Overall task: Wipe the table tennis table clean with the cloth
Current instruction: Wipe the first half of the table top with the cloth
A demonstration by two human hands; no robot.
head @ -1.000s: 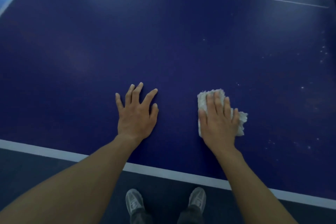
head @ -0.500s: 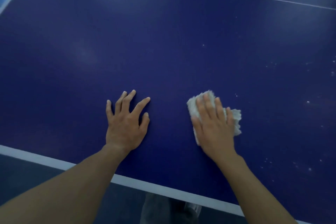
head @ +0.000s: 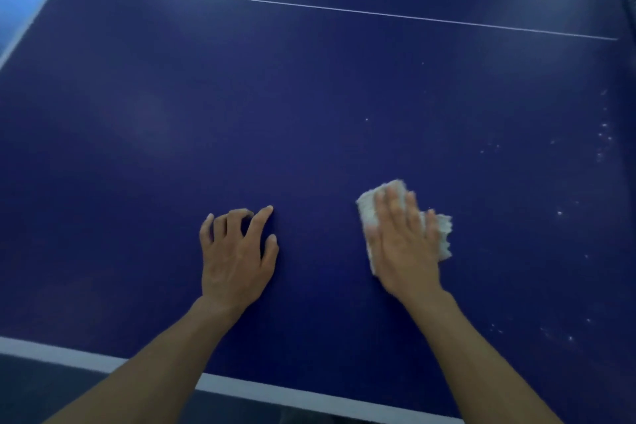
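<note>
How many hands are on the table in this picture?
2. The left hand rests directly on the blue table near its front edge; the right hand presses the white cloth, to its right. None hidden.

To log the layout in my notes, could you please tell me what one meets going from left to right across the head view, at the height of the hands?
left hand → right hand pressing flat on the white cloth → white specks on the blue table tennis table
</note>
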